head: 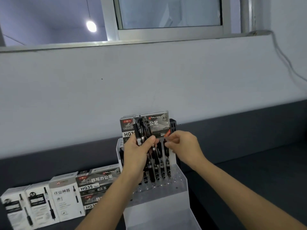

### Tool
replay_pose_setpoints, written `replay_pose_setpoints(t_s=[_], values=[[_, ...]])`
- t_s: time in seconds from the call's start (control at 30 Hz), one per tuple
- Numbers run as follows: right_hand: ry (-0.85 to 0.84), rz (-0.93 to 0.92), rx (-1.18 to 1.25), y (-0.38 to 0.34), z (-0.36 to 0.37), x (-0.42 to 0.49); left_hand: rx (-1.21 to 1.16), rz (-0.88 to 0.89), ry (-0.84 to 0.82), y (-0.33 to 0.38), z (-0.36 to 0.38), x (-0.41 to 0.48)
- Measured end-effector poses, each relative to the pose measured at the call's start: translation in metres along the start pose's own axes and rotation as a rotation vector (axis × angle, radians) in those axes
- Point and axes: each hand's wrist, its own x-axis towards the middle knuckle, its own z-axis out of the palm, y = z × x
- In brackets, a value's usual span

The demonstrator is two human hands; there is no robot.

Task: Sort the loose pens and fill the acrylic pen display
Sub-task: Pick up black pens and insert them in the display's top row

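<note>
Dark counter under a pale wall, acrylic pen display at centre with a row of black pens standing in its holes. The left hand, above the display, grips a fanned bundle of pens; the right hand, at the display's upper right, pinches what looks like the top of one standing pen, though blur hides the exact contact. Likely trouble: a pen slips from the one-handed bundle onto the row and knocks it askew, or a pen pushed off-line leans on its neighbour, or a wrist nudges the boxes propped behind the display.
</note>
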Motion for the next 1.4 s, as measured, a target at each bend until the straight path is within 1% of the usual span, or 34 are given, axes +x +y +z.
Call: replay_pose_setpoints(t_s=[0.07, 0.1, 0.17, 0.23, 0.33, 0.4, 0.47, 0.57, 0.63, 0.8, 0.93, 1.0, 1.07, 1.1, 1.17, 1.2, 1.27, 1.4], values=[[0.071, -0.067, 0.011, -0.008, -0.006, -0.003, 0.027, 0.017, -0.019, -0.001, 0.000, -0.001], [0.073, -0.093, 0.058, -0.014, -0.009, -0.005, 0.048, 0.026, -0.030, -0.001, 0.001, -0.002], [0.006, -0.089, 0.232, -0.027, -0.012, -0.007, 0.102, 0.042, -0.053, -0.003, 0.004, -0.003], [-0.060, -0.044, 0.383, -0.037, -0.014, -0.006, 0.130, 0.062, -0.080, -0.004, 0.007, -0.002], [-0.095, -0.006, 0.421, -0.043, -0.015, -0.003, 0.142, 0.087, -0.107, -0.005, 0.010, -0.002], [-0.083, 0.009, 0.415, -0.040, -0.017, -0.002, 0.156, 0.093, -0.108, -0.007, 0.009, -0.003], [-0.001, 0.026, 0.377, -0.033, -0.019, 0.000, 0.127, 0.084, -0.091, -0.008, 0.006, -0.003], [0.123, 0.031, 0.255, -0.014, -0.020, 0.008, 0.066, 0.047, -0.065, -0.011, 0.002, -0.001], [0.145, 0.026, 0.170, -0.003, -0.017, 0.009, 0.054, 0.039, -0.056, -0.011, 0.002, -0.002], [0.101, 0.054, 0.085, 0.017, -0.006, 0.008, 0.009, 0.045, -0.041, -0.008, 0.003, -0.005], [-0.019, 0.082, 0.022, 0.021, 0.001, 0.004, 0.012, 0.066, -0.043, -0.005, 0.002, -0.008], [-0.041, 0.084, 0.003, 0.020, 0.001, 0.000, 0.005, 0.061, -0.040, -0.004, 0.001, -0.008], [0.008, 0.066, -0.039, 0.016, -0.001, -0.003, -0.003, 0.046, -0.022, -0.003, -0.001, -0.008], [0.068, 0.040, -0.066, 0.011, -0.003, -0.005, -0.001, 0.042, -0.010, -0.002, -0.003, -0.008], [0.187, -0.050, -0.057, -0.002, -0.005, -0.010, 0.012, 0.050, 0.016, 0.000, -0.007, -0.007], [0.203, -0.099, -0.033, -0.011, -0.005, -0.013, 0.025, 0.058, 0.025, 0.001, -0.010, -0.007], [0.143, -0.157, -0.008, -0.026, 0.000, -0.019, 0.074, 0.086, 0.031, 0.004, -0.017, -0.007], [-0.009, -0.140, 0.044, -0.042, 0.016, -0.026, 0.119, 0.135, 0.061, 0.013, -0.040, -0.008]])
